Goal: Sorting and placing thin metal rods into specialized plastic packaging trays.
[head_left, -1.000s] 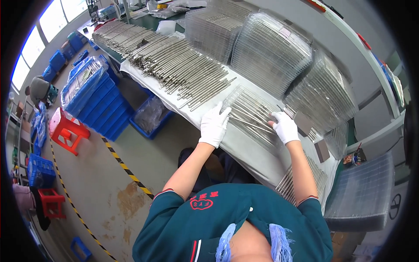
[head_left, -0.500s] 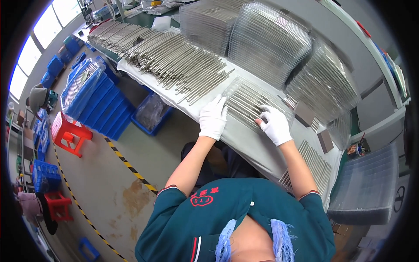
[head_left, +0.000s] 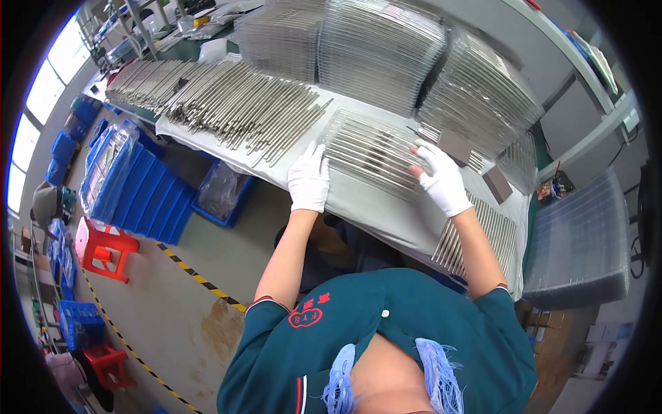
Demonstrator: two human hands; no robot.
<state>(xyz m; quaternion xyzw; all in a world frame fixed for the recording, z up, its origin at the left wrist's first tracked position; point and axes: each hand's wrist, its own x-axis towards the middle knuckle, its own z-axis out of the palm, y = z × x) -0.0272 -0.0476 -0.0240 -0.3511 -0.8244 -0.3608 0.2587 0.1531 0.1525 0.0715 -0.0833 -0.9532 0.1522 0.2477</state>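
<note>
A: Where was the tray [head_left: 378, 186]?

B: It lay on the white cloth [head_left: 358, 214], in front of the person and between the two hands.

A: What did it look like?

B: It was clear, like thin plastic, with a low rim. Shiny silver rods [head_left: 358, 140] lay in it side by side, long and thin, all pointing the same way. Dark patches showed across their middles.

A: And the left hand [head_left: 308, 181]?

B: It was in a white glove, by the tray's left edge. Its fingers were straight and close together. It was too hard to tell if it pinched the edge.

A: What about the right hand [head_left: 443, 181]?

B: That one was over the tray's right end. Its thumb and fingers were spread, with a gap between them, and two bare tips poked out of its glove. Nobody could tell if they touched the rods.

A: What was near?

B: A big pile [head_left: 255, 103] of the same silver sticks was to the left. Tall clear stacks [head_left: 379, 55] stood behind.
</note>
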